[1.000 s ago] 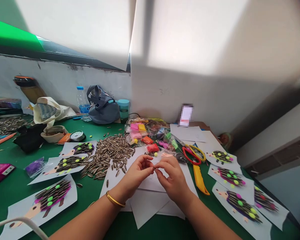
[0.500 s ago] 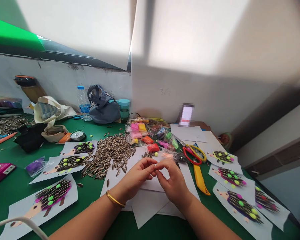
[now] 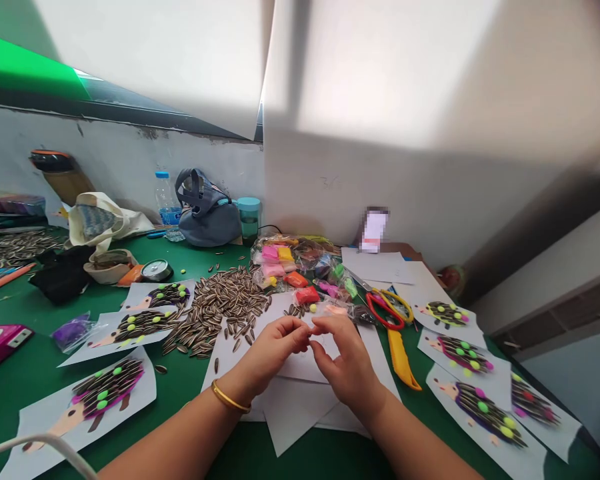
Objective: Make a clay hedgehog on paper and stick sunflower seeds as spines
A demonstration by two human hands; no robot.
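Observation:
My left hand (image 3: 279, 343), with a gold bracelet at the wrist, is closed in a pinch above the white paper sheets (image 3: 300, 413). Whatever its fingertips hold is too small to make out. Close against those fingertips is my right hand (image 3: 347, 360), its thumb and forefinger curved with a gap between them. Just beyond the hands lie packets of coloured clay (image 3: 306, 295) and a small yellow-green ball (image 3: 313, 308). A pile of sunflower seeds (image 3: 230, 297) spreads to the left, partly over the paper.
Seed-covered hedgehog pictures lie on both sides, such as one at left (image 3: 107, 393) and one at right (image 3: 485, 407). Red-and-yellow-handled scissors (image 3: 390, 310) and a yellow cutter (image 3: 403, 360) are right of the hands. A blue-grey bag (image 3: 207, 213) and a water bottle (image 3: 167, 210) stand behind.
The thumb and forefinger of my right hand have parted slightly from my left fingertips. My left hand has barely moved, and the things on the table stay put.

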